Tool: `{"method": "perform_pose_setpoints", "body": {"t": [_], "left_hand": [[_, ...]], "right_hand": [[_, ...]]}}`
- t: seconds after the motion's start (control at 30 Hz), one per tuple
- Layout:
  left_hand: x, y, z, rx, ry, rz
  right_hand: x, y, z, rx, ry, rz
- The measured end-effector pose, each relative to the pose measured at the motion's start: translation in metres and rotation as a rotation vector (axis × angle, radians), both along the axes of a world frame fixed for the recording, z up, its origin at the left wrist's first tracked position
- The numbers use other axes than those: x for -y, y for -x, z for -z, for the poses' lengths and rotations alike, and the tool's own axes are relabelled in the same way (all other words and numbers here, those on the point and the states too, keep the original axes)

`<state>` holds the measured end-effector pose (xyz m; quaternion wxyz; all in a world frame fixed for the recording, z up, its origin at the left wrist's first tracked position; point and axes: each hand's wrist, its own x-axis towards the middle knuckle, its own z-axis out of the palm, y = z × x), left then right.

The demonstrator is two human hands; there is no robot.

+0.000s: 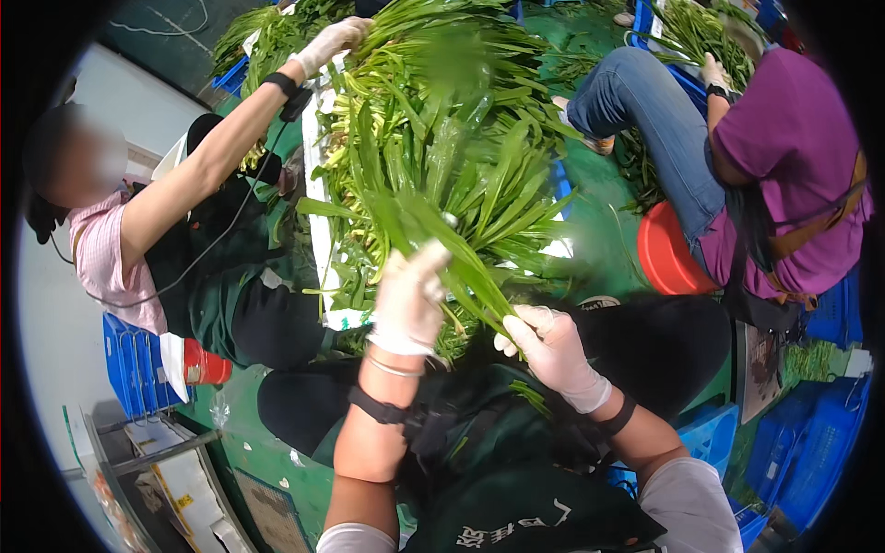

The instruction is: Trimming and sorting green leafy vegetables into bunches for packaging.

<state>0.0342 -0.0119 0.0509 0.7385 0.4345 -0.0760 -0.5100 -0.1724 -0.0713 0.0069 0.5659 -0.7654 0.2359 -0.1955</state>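
My right hand (pixel 553 352), in a thin white glove, pinches the stem ends of a small bunch of long green leaves (pixel 477 276), which look like culantro. The bunch slants up and left from my fingers. Against its leaves is my left hand (pixel 411 297), gloved too and blurred by motion; whether its fingers grip a leaf is not clear. Just beyond both hands, a large heap of the same leafy greens (pixel 442 152) lies on a white foam box (pixel 318 228), pale stems mostly towards the left. A few cut leaf pieces (pixel 529 397) rest on my dark apron.
A co-worker's gloved hand (pixel 339 41) reaches into the heap from the left. At right, another person in a purple shirt (pixel 795 152) handles greens beside a red bucket (pixel 671 249). Blue crates (pixel 809 442) stand at lower right, a metal rack (pixel 173 449) at lower left.
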Motion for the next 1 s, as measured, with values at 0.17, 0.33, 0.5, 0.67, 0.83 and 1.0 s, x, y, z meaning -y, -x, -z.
{"method": "perform_pose_setpoints", "body": {"t": [0.17,0.33,0.5,0.67,0.83,1.0], "left_hand": [[-0.013,-0.067,-0.048,0.26,0.18,-0.469],[-0.035,-0.005,-0.021,0.665,-0.332,-0.599],[-0.016,0.049,-0.019,1.168,-0.325,-0.335],[-0.014,0.043,-0.004,0.83,-0.357,-0.106],[-0.011,0.044,0.001,0.556,-0.338,-0.11],[-0.008,0.047,0.0,0.373,-0.293,-0.082]], "right_hand": [[0.005,0.007,0.002,0.024,-0.11,0.036],[0.006,-0.001,0.003,0.045,-0.095,0.075],[0.0,-0.008,0.003,0.004,0.209,0.094],[-0.005,-0.011,-0.011,-0.008,0.343,0.195],[-0.004,-0.008,0.002,0.024,0.266,0.161],[-0.004,-0.006,0.011,0.131,-0.23,0.182]]}}
